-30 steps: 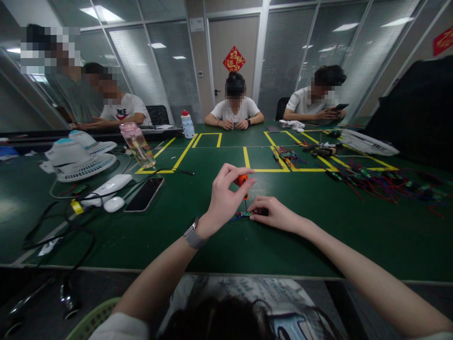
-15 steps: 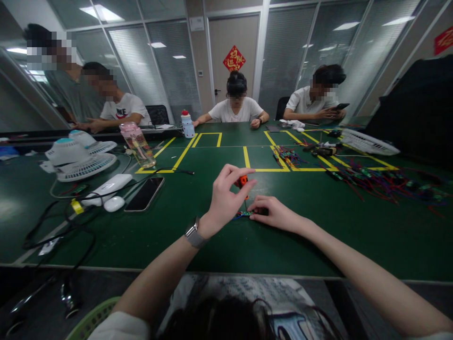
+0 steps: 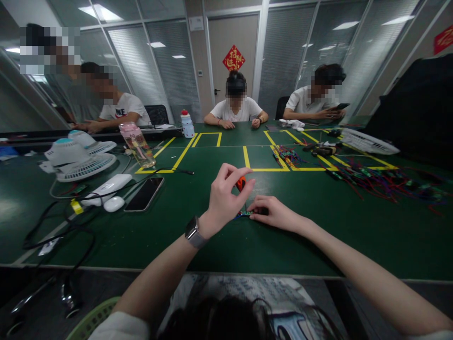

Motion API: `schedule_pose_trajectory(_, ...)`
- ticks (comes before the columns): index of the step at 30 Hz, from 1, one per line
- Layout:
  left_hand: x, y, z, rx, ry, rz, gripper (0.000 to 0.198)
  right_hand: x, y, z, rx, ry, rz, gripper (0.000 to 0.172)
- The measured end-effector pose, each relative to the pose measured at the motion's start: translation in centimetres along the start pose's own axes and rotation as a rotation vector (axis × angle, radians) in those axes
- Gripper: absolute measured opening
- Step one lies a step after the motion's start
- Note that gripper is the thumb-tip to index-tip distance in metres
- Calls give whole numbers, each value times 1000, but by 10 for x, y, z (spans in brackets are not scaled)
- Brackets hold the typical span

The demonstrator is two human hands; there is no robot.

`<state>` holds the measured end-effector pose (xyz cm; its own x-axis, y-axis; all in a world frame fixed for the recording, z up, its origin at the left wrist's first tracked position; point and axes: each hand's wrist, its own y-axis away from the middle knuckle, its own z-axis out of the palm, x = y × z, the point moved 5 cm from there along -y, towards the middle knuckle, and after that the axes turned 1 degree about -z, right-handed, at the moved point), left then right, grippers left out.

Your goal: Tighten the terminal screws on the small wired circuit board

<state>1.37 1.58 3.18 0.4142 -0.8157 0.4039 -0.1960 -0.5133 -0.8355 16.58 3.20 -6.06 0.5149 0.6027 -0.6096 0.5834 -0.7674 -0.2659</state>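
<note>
My left hand (image 3: 226, 198) is closed around a small screwdriver with an orange handle (image 3: 241, 183), thumb and fingers bent about it. The thin shaft points down at a small green circuit board (image 3: 245, 214) lying on the green table (image 3: 198, 222). On the board's right end are the fingertips of my right hand (image 3: 271, 212), pinched on its edge; the hand rests on the tabletop. Some thin wires show at the board's left side, partly hidden by my left hand.
A phone (image 3: 145, 194), a white mouse (image 3: 113, 203), black cables and white fans (image 3: 83, 160) lie to the left, near a tilted bottle (image 3: 138, 145). Boards with wires (image 3: 382, 182) spread at the right. Several people sit or stand across the table.
My left fingers have shifted slightly around the orange handle, which appears turned. My right hand has stayed in place. The person opposite has drawn one hand in from the blue bottle.
</note>
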Motion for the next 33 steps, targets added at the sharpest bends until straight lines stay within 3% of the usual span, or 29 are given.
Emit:
schedule_pose_trajectory(3, -2, 2, 4, -51, 156, -20, 32, 0, 0, 0, -2, 0, -5, 16)
schedule_pose_trajectory(5, -4, 2, 5, -30, 235, -34, 31, 1, 1, 0, -1, -1, -7, 16)
schedule_pose_trajectory(9, -5, -1, 2, 33, 143, -35, 20, 2, 1, 1, -1, -4, 0, 16)
schedule_pose_trajectory(16, -6, 0, 7, -90, 173, -26, 36, 2, 0, 1, 1, 3, -2, 16)
schedule_pose_trajectory(22, -4, -1, 3, 11, 52, -8, 22, 0, 1, 0, 1, 2, 1, 16)
schedule_pose_trajectory(28, -9, 3, 12, -115, 192, -70, 39, 1, 0, 1, 3, 5, -4, 16)
schedule_pose_trajectory(33, -4, 1, 7, -35, 80, -20, 29, 2, 0, 1, 3, 5, 0, 16)
